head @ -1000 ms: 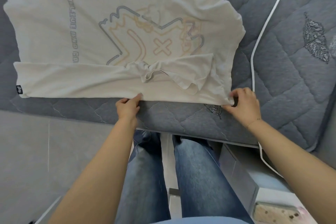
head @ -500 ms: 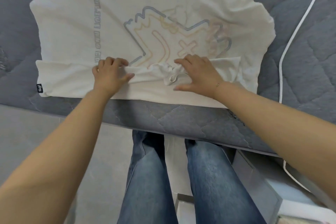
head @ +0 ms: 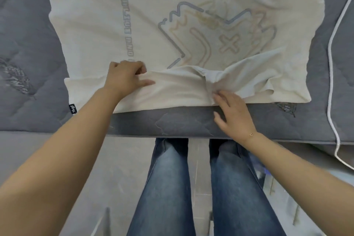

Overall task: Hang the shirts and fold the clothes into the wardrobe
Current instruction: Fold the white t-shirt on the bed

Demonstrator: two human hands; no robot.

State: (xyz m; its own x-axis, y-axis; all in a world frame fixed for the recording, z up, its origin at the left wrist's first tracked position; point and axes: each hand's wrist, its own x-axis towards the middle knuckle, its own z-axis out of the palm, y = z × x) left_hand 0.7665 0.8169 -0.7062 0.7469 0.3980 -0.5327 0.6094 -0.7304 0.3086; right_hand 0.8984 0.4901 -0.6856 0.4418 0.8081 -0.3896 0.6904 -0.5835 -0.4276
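Both my hands work one soft cream T-shirt (head: 118, 30) spread on the quilted grey mattress (head: 26, 48). My left hand (head: 124, 80) pinches its folded strip; my right hand (head: 232, 115), fingers relaxed, has slid off the bunched sleeve to the near hem.

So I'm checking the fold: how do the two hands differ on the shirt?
The left hand lies on the folded strip of the white shirt, fingers curled into the cloth; the right hand is open and flatter. The left sits fully on fabric; the right straddles the shirt's near edge and the grey mattress. Both touch the folded strip.
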